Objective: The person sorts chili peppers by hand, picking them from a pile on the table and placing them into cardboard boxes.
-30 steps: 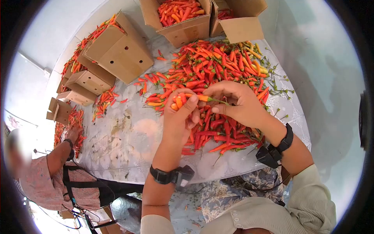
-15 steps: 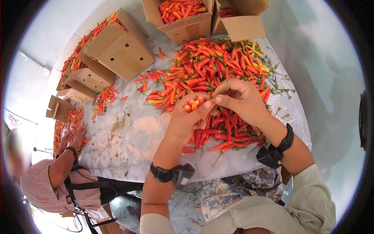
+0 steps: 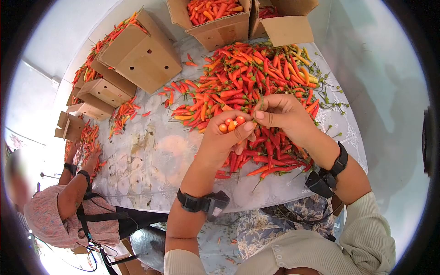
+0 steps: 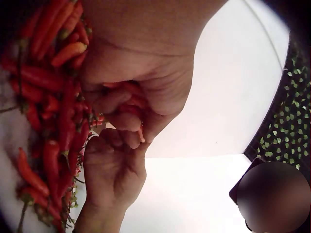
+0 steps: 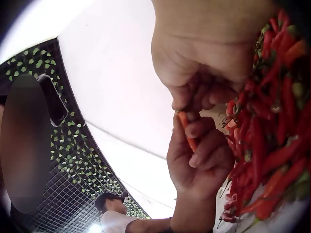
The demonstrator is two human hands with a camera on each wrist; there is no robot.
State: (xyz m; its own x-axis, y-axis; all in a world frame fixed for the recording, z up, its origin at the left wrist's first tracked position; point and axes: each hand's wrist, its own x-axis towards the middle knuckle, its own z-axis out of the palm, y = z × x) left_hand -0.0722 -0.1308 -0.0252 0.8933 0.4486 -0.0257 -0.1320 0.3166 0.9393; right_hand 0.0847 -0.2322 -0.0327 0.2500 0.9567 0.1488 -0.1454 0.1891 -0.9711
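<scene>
My left hand [image 3: 224,137] curls round several red and orange chillies [image 3: 233,125], their stemless ends showing above the fingers. In the right wrist view an orange chilli [image 5: 188,131] lies in the left hand's fingers [image 5: 201,158]. My right hand [image 3: 286,118] meets the left fingertips, thumb and forefinger pinching a green stem [image 3: 261,101]. In the left wrist view red chillies [image 4: 133,99] show inside the left palm. Both hands are above a heap of red and orange chillies [image 3: 243,78].
Cardboard boxes of chillies [image 3: 220,33] stand at the back, with more boxes [image 3: 149,62] along the left. Loose green stems [image 3: 337,104] lie at the table's right edge. At the far left another person [image 3: 68,206] has both hands in chillies.
An orange chilli with a long stem, held out between the hands, has been drawn down into the left fingers. The stem now points upward at the right fingertips.
</scene>
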